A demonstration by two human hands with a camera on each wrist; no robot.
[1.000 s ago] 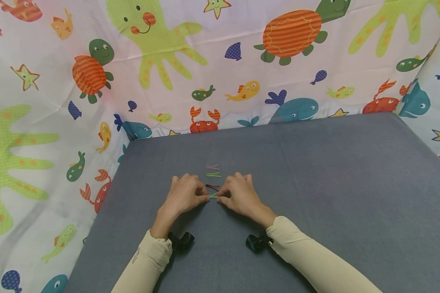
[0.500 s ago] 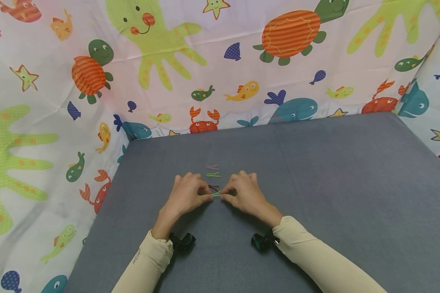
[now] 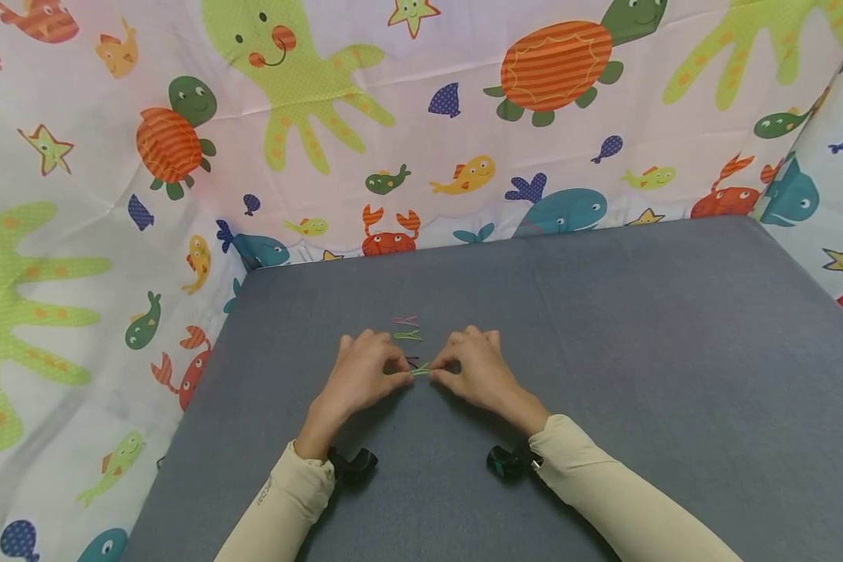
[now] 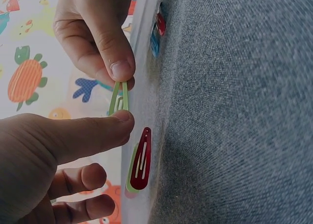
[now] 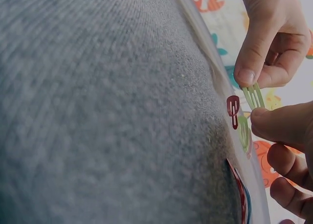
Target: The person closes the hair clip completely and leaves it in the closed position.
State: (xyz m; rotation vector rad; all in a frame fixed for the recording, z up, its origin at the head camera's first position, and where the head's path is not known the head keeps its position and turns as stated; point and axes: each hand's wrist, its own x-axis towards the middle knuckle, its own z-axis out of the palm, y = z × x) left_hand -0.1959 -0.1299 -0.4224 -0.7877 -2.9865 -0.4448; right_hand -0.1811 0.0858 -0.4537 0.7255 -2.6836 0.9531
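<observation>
A light green snap hair clip (image 3: pixel 420 371) is held between the hands, its two arms spread apart at one end. My left hand (image 3: pixel 368 369) pinches its left end between thumb and finger. The right hand (image 3: pixel 476 370) pinches the opposite end, as the left wrist view also shows at the clip's narrow part (image 4: pixel 125 89). Just beyond the fingers lies a dark red hair clip (image 4: pixel 141 160), partly hidden by the left hand in the head view. Farther back, another green hair clip (image 3: pixel 408 336) and a pink hair clip (image 3: pixel 406 320) lie in a column with it.
A grey cloth-covered table (image 3: pixel 639 351) spreads under both hands. Blue and red clips (image 4: pixel 157 31) lie off to the right, hidden in the head view. A curtain (image 3: pixel 421 117) printed with sea animals hangs around the table's back and sides.
Both hands have shifted slightly right with the green hair clip between them. The gap between the fingertips has widened a little. The other clips have stayed put.
</observation>
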